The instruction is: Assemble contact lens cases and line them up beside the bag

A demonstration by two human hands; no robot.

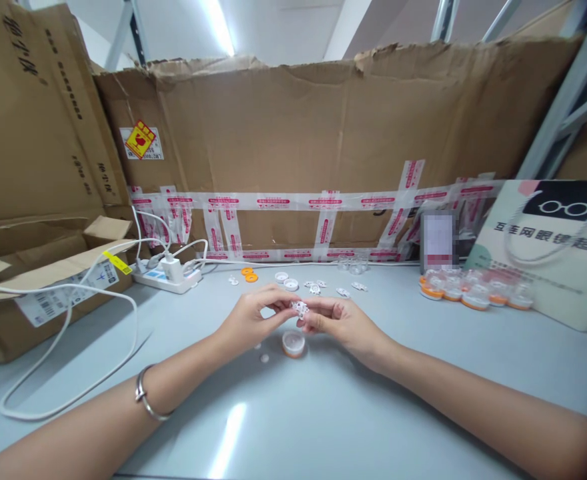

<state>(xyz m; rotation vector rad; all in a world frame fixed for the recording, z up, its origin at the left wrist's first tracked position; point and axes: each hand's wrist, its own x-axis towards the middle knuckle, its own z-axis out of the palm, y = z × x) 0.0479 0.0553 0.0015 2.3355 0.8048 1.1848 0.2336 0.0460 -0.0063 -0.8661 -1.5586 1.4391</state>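
My left hand and my right hand meet over the middle of the grey table. Both pinch the same small white plastic part between fingertips. A silver bangle rings my left wrist. Just below the hands a small round container with an orange rim rests on the table. A tiny white piece lies to its left.
Several small white parts and two orange rings lie further back. A row of orange-based clear containers stands at the right beside a printed bag. A power strip with white cables and cardboard boxes fill the left; taped cardboard walls the back.
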